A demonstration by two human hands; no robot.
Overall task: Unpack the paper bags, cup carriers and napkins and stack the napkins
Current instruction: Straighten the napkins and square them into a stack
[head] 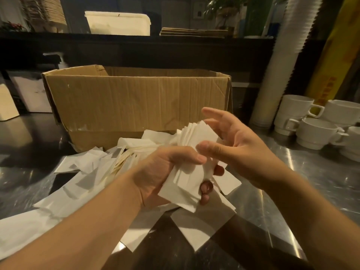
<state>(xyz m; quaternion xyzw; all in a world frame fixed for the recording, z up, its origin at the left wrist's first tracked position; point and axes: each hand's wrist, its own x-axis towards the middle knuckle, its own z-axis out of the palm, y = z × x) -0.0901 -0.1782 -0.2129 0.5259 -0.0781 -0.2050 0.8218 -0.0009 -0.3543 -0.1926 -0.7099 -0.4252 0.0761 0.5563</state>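
Left hand (165,172) gripping napkin bundle (194,152); right hand (233,141) spread, empty. Cardboard box (136,102) behind; cups (315,131) right.

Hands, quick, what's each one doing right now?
Left hand: grips a bundle of white napkins.
Right hand: open, fingers spread beside the bundle, holding nothing.

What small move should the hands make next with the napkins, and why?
Probably close the open right hand onto the fanned top edge of the napkin bundle that the left hand grips, squaring it; the sheets are splayed and uneven.
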